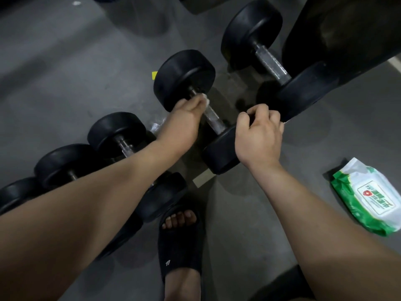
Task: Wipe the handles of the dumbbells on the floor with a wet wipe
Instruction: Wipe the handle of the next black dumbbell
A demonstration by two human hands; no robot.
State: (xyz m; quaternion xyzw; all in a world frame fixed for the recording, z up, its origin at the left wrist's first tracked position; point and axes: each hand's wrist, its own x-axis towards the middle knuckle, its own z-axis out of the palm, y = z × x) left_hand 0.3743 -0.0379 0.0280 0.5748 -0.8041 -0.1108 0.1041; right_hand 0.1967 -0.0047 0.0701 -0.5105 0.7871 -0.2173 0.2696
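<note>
Several black dumbbells lie in a row on the grey floor. My left hand point(186, 111) grips a white wet wipe point(205, 99) wrapped round the far end of the metal handle point(213, 118) of the middle dumbbell point(184, 77). My right hand point(260, 131) lies with curled fingers on that dumbbell's near head point(219, 153) and appears to hold it. A larger dumbbell point(251, 29) with a bare steel handle point(271, 61) lies to the right. A smaller dumbbell point(117, 131) lies to the left, partly hidden under my left forearm.
A green and white wet wipe pack point(373, 196) lies on the floor at the right. My foot in a black slide sandal point(180, 240) stands just below the dumbbells. A dark equipment base point(347, 29) fills the top right corner.
</note>
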